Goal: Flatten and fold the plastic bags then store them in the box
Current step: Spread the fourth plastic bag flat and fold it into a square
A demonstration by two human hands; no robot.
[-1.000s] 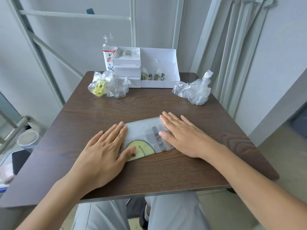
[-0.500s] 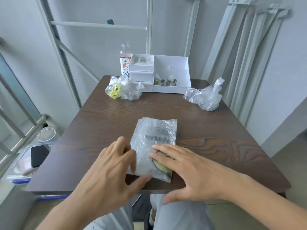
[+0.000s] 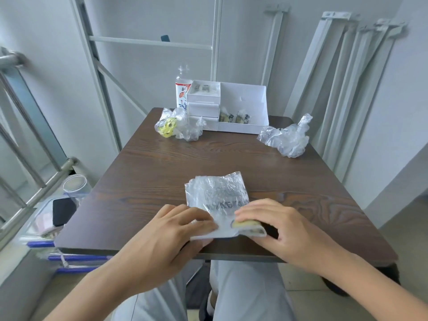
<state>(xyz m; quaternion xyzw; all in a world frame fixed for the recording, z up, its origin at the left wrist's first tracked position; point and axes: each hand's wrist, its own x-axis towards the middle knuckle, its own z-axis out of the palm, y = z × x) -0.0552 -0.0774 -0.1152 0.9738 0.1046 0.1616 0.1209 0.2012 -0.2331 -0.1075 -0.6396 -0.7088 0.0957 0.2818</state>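
At the table (image 3: 162, 172) edge nearest the person, left hand (image 3: 176, 230) pinches the printed bag (image 3: 217, 195) by its left side, fingers curled; right hand (image 3: 280, 225) grips the folded near corner. Well beyond both hands: yellow-printed crumpled bag (image 3: 178, 126), white box (image 3: 243, 98), clear crumpled bag (image 3: 287, 140).

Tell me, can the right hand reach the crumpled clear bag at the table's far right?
Probably yes, once it lets go: the right hand grips the flattened bag, but only bare table separates it from the crumpled clear bag.
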